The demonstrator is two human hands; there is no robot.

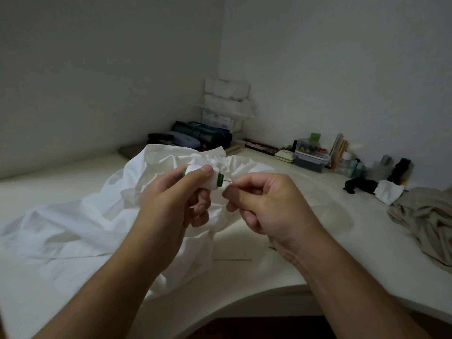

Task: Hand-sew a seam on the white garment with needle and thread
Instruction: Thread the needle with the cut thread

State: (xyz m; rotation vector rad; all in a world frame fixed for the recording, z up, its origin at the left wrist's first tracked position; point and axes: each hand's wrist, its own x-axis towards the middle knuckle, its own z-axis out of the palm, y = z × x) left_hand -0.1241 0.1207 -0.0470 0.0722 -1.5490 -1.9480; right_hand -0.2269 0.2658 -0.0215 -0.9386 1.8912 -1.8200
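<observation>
Head cam view, pretty dim room. Left hand [176, 192] has its grip wrapped around a small white thread spool with green ends [204, 178], thumb on top, held up over the crumpled white cotton garment [97, 216] that's spread across the pale cream worktop [330, 241]. Right hand [264, 204] is just beside the spool, fingers curled in and pinching a thin metal needle [228, 182] that pokes out toward the spool's right green end. Can't make out any thread, too fine to see.

Both hands block a good chunk of the garment's middle. Off to the right there's a rumpled grey-beige cloth [425, 221], a black tangled thing [359, 185], and a row of little bottles and a clear plastic latch-lid box [310, 157] along the wall. Back corner has a white stacked organiser rack [227, 104] and dark rolled-up bags [203, 135].
</observation>
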